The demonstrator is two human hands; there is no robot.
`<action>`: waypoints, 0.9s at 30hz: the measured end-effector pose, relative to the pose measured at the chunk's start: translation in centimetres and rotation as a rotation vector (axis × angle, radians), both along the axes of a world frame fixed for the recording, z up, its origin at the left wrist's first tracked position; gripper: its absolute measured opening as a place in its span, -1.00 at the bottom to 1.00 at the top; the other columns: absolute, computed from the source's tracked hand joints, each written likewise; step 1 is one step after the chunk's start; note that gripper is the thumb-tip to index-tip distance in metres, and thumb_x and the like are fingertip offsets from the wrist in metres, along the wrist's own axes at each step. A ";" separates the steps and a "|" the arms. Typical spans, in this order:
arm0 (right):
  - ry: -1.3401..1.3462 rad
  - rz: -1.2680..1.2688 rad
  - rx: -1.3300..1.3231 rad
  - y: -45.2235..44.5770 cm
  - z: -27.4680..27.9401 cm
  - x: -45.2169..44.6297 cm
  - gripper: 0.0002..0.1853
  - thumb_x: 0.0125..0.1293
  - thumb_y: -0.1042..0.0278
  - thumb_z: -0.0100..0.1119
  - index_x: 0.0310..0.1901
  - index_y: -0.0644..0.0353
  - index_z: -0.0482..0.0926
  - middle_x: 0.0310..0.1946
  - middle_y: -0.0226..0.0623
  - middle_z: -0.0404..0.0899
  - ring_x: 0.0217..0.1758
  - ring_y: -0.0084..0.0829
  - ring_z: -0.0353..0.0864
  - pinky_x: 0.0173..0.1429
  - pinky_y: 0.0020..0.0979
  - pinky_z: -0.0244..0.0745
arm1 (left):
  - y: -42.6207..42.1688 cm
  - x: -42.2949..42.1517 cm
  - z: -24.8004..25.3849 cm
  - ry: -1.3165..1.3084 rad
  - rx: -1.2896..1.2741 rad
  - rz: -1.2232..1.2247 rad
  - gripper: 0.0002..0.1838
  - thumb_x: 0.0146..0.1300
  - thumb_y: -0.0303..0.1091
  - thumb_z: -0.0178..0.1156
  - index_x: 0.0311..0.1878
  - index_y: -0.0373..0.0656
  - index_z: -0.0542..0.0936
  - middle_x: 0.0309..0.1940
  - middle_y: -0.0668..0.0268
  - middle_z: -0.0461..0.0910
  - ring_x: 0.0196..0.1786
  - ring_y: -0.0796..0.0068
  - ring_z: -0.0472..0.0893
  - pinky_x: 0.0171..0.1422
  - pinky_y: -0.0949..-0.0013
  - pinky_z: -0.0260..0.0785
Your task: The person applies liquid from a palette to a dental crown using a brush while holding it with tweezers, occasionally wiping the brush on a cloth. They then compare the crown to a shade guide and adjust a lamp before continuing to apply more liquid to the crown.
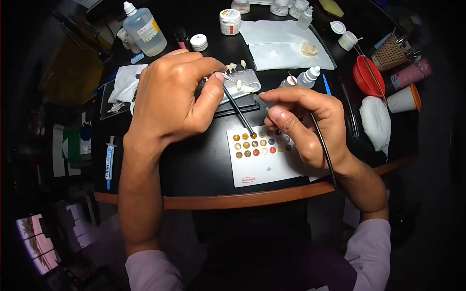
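Observation:
My left hand point(174, 92) pinches a slim black-handled tool point(237, 110), which slants down toward the palette. A metal tip shows beside these fingertips, close to a small white tooth-shaped piece point(239, 85); whether they touch I cannot tell. With curled fingers, my right hand point(310, 126) holds a thin black-handled brush point(324, 145), its lower end pointing toward the table edge. A small greyish translucent piece point(260, 102) shows at its thumb and forefinger; its kind is unclear. Below both hands lies a white palette point(247, 169) with rows of coloured wells, some hidden by my right hand.
A tooth-shade holder point(250, 77) stands behind my hands. White tissues point(272, 56) carry a dental model point(309, 49). Bottles, jars, a red bowl point(367, 75) and a woven tool cup point(390, 52) line the back and right. A paste syringe point(109, 162) lies left, near the wooden edge point(233, 200).

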State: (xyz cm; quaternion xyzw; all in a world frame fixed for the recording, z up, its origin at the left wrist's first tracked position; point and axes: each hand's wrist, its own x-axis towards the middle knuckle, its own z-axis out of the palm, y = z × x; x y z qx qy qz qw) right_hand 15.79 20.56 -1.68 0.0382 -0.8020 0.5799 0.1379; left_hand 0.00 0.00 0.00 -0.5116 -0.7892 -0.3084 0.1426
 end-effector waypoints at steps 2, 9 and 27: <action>-0.001 -0.002 0.007 0.0 0.1 0.0 -0.76 0.47 0.60 0.30 0.11 0.39 0.76 -0.24 -0.10 0.85 -0.20 -0.49 0.86 -0.08 -0.50 0.71 | 0.0 -0.1 0.0 0.019 0.004 -0.004 -0.76 0.25 -0.31 0.28 -0.25 -0.28 0.81 -0.52 0.09 0.66 -0.36 0.05 0.68 -0.14 0.11 0.56; 0.021 -0.004 -0.019 0.0 -0.3 -0.1 -0.76 0.47 0.60 0.29 0.11 0.39 0.76 -0.24 -0.10 0.85 -0.21 -0.49 0.86 -0.09 -0.49 0.72 | 0.0 -0.2 0.0 0.042 0.020 -0.010 -0.77 0.25 -0.31 0.29 -0.24 -0.27 0.81 -0.54 0.13 0.64 -0.38 0.09 0.65 -0.23 0.11 0.51; 0.045 -0.010 -0.034 0.0 -0.6 -0.1 -0.77 0.48 0.61 0.31 0.10 0.38 0.77 -0.28 -0.18 0.83 -0.25 -0.53 0.83 -0.12 -0.53 0.70 | -0.1 -0.3 -0.1 0.059 0.023 -0.022 -0.77 0.26 -0.30 0.28 -0.24 -0.24 0.81 -0.52 0.20 0.64 -0.39 0.20 0.62 -0.28 0.15 0.46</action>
